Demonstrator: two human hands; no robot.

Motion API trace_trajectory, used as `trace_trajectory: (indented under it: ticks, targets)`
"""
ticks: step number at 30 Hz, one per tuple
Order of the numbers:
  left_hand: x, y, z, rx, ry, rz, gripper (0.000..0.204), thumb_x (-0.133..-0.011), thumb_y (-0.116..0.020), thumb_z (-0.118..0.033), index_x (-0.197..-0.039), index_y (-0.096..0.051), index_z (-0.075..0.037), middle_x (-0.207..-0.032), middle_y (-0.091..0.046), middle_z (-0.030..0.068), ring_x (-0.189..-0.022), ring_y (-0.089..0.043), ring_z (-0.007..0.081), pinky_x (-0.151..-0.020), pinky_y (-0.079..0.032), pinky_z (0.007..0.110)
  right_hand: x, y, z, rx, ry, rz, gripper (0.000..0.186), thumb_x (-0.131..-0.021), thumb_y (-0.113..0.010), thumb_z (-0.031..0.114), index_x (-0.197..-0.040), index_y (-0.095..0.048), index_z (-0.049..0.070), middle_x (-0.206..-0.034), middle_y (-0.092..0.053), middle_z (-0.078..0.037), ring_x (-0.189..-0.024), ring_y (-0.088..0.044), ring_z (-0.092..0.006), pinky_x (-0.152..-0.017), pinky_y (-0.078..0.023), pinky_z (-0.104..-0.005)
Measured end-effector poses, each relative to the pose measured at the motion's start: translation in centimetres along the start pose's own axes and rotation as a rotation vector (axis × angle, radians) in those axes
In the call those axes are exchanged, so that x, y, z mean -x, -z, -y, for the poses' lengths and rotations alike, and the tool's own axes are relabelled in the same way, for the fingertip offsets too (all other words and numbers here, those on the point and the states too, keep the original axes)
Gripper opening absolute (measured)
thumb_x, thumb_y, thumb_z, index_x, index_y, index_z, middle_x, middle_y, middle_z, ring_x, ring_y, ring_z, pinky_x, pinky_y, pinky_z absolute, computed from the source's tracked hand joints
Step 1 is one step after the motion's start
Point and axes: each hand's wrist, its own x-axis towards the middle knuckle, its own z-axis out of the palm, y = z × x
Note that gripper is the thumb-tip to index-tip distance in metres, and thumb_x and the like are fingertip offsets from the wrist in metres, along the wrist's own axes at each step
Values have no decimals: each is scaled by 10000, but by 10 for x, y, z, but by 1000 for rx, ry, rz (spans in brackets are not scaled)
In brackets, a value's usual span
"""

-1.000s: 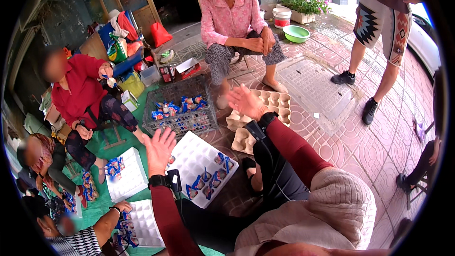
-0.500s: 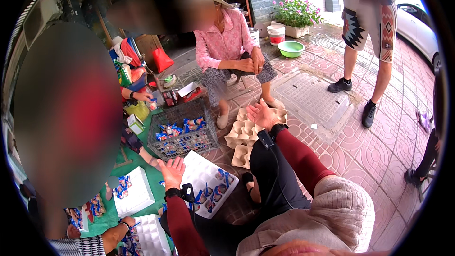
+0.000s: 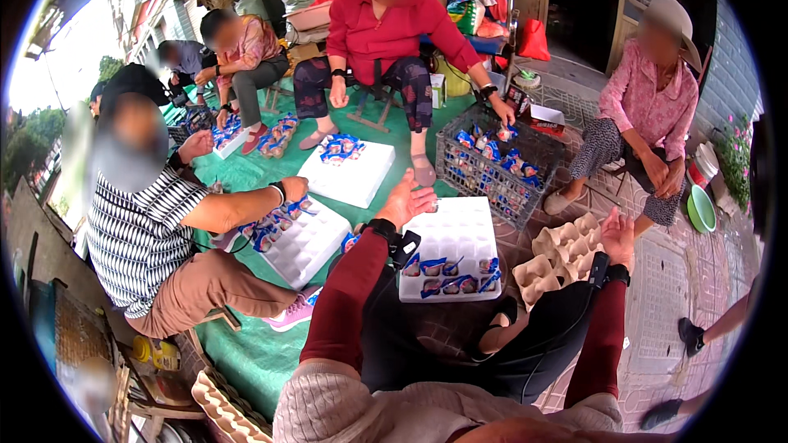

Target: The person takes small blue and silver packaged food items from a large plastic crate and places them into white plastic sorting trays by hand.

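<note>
My left hand [image 3: 406,199] is raised palm up with its fingers apart, beside the far left corner of a white foam tray [image 3: 460,234]. Rows of small round items in clear and blue wrappers [image 3: 451,285] fill the tray's near cups; most of its far cups are bare. Over on the right, my right hand [image 3: 617,238] also hangs palm up, fingers spread and holding nothing. It is beside brown moulded cardboard trays [image 3: 566,246] with large cups, lying on the paving. Each of my wrists carries a dark band and a small device.
Beyond the foam tray stands a black plastic crate [image 3: 468,171] of wrapped items, with a co-worker's hand [image 3: 502,111] in it. More white foam trays [image 3: 308,250] lie on the green sheet [image 3: 234,176] among several seated people. A green basin [image 3: 701,209] sits far right.
My view has swung left, bringing the seated people fully into sight. Both my hands stay open and raised, set wider apart. The co-worker's hand is now in the crate.
</note>
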Motion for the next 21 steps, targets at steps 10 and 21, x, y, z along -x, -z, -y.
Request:
trace_trajectory:
  ticks: [10, 21]
  targets:
    - [3, 62, -27, -112, -55, -211, 647, -881, -369, -449, -1298, -166, 2, -1104, -512, 209, -938, -558, 283, -738, -438, 342, -4, -24, -95, 308, -301, -12, 110, -876, -453, 191, -887, -485, 87, -939, -597, -114, -763, -595, -187, -600, -480, -296]
    - [-14, 28, -17, -155, -23, -97, 666, -877, -368, -466, -1311, -142, -14, -1117, -512, 214, -943, -558, 276, -732, -443, 321, 10, -25, -82, 410, -278, -69, 204, -900, -405, 207, -980, -477, 34, -866, -609, -109, -694, -579, -164, -560, -472, -263]
